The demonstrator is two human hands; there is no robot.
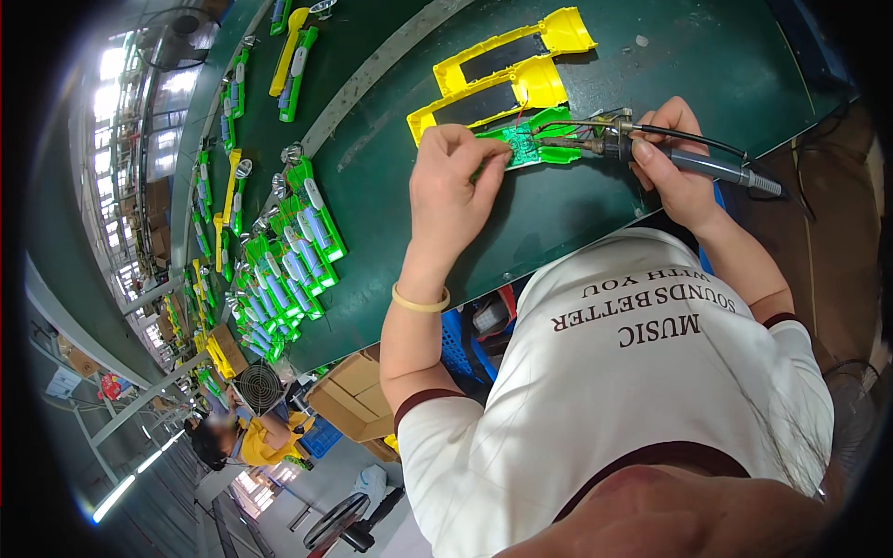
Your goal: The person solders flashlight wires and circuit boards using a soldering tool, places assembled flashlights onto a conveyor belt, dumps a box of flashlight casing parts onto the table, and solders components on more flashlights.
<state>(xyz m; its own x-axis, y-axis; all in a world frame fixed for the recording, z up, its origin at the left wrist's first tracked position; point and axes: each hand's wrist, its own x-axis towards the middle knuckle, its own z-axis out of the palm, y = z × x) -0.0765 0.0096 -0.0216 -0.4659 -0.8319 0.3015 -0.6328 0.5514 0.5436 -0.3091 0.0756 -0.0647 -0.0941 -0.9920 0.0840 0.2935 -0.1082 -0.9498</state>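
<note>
A small green circuit board [524,142] lies in a bright green plastic housing [561,153] on the green worktable. At the board's left end, my left hand [456,177] is closed in a pinch; what its fingertips hold is too small to make out. My right hand [677,172] grips a grey-and-black soldering iron [721,168] with a thin metal feed tube and black cable along it. The iron's tip points left, over the housing by the board. Just beyond, two yellow half-shells [566,33] with dark inner panels lie side by side, and thin wires run from the nearer one.
Many green housings with blue cells [302,251] are crowded on the table at left. More green and yellow parts [291,60] line the far strip beyond a grey rail [363,74]. A cardboard box [353,395] stands below the table's edge. Another person [260,442] sits at lower left.
</note>
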